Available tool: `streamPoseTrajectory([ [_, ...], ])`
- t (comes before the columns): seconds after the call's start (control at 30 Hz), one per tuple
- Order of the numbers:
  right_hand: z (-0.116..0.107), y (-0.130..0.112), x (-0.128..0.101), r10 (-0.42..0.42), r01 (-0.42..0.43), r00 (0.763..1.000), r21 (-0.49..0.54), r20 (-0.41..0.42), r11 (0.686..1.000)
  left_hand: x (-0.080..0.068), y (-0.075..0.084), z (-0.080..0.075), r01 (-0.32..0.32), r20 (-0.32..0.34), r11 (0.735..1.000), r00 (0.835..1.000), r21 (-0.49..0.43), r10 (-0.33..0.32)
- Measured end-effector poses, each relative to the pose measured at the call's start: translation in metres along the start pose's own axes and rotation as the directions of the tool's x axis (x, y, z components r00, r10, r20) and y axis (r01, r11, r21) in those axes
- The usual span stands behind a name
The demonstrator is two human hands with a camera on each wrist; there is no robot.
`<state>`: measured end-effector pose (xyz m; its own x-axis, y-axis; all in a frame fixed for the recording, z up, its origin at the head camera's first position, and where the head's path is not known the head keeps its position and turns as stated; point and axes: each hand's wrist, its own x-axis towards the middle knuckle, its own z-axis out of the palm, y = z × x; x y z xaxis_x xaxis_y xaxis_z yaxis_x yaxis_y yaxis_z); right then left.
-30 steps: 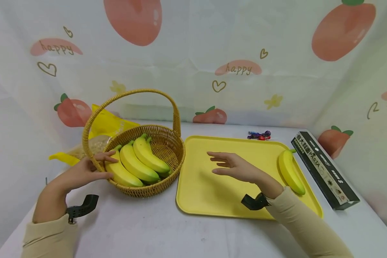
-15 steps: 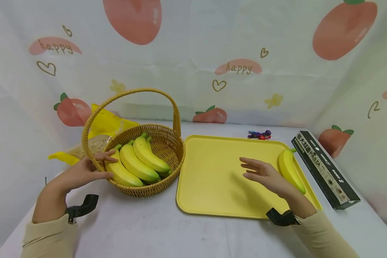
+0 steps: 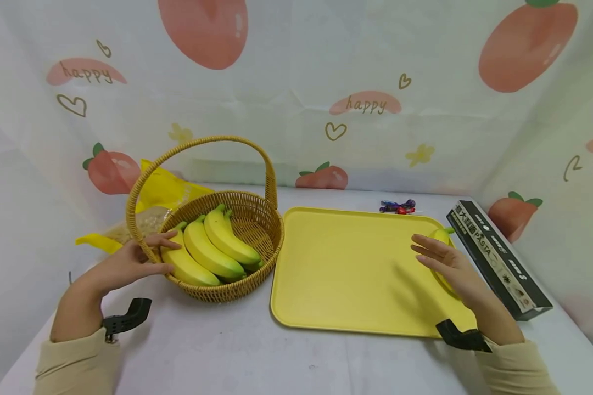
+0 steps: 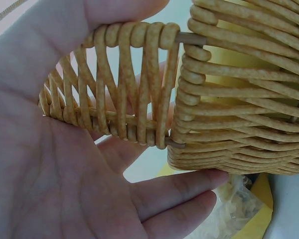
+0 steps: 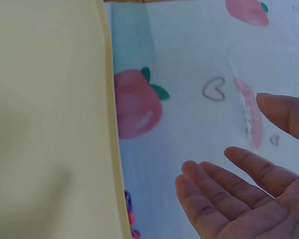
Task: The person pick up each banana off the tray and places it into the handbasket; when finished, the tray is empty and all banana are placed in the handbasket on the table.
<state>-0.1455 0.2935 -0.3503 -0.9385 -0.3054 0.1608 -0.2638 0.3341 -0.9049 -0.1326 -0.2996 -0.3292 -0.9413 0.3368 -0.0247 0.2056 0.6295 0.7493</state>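
At the left of the head view, my left hand holds the wicker basket by the foot of its handle. In the left wrist view, the woven handle foot passes between thumb and fingers. Several yellow bananas lie inside the basket. My right hand, fingers relaxed and holding nothing, hovers over the right part of the yellow tray. It partly covers a single banana at the tray's right edge. In the right wrist view, this hand has spread fingers, with the tray beside it.
A black pasta box lies right of the tray. Small wrapped lollipops sit behind the tray's far edge. Behind the basket leans a yellow bag with a clear window. A printed cloth hangs at the back.
My right hand has moved right across the tray, from its middle to above the lone banana. The left hand and the basket have stayed in place.
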Motion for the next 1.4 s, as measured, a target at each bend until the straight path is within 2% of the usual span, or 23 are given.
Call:
streamPoseTrajectory([
  [0.1,-0.012,0.007,-0.003,0.007,-0.005,0.999,0.031,-0.049,1.000,0.000,0.000,-0.001,-0.004,0.000,1.000,1.000,-0.001,0.004],
  [0.2,-0.023,0.015,-0.005,0.037,-0.025,0.995,0.125,-0.090,0.992,0.000,-0.001,-0.001,-0.006,0.000,1.000,1.000,-0.002,0.006],
  [0.33,-0.031,0.028,-0.007,0.083,-0.045,0.986,0.245,-0.145,0.968,0.000,-0.001,-0.001,-0.007,0.001,1.000,1.000,-0.003,0.007],
  [0.53,-0.038,0.043,-0.009,0.103,0.008,0.957,0.379,-0.271,0.925,0.000,0.000,0.000,-0.005,0.003,1.000,1.000,-0.009,0.005],
  [0.67,-0.041,0.048,-0.010,0.166,-0.038,0.926,0.356,-0.338,0.934,0.001,-0.001,0.000,-0.011,0.004,1.000,1.000,-0.017,0.011],
  [0.83,-0.042,0.055,-0.010,0.263,-0.143,0.884,0.313,-0.386,0.939,0.001,-0.001,0.000,-0.010,0.004,1.000,1.000,-0.005,0.010],
  [0.93,-0.041,0.061,-0.009,0.322,-0.237,0.863,0.250,-0.391,0.939,0.001,0.000,-0.001,-0.007,0.002,1.000,1.000,0.000,0.007],
  [1.07,-0.042,0.067,-0.008,0.383,-0.374,0.853,0.098,-0.355,0.922,0.001,0.001,-0.001,-0.005,0.004,1.000,1.000,-0.006,0.005],
  [1.2,-0.042,0.068,-0.006,0.429,-0.457,0.849,-0.020,-0.308,0.889,0.001,0.001,-0.001,-0.005,0.003,1.000,1.000,-0.008,0.005],
  [1.33,-0.039,0.069,-0.005,0.471,-0.501,0.833,-0.036,-0.291,0.865,0.000,0.000,0.000,-0.002,0.003,1.000,1.000,-0.011,0.002],
  [1.4,-0.038,0.071,-0.006,0.476,-0.504,0.829,-0.024,-0.295,0.863,0.000,0.000,0.000,-0.001,0.005,1.000,1.000,-0.012,0.001],
])
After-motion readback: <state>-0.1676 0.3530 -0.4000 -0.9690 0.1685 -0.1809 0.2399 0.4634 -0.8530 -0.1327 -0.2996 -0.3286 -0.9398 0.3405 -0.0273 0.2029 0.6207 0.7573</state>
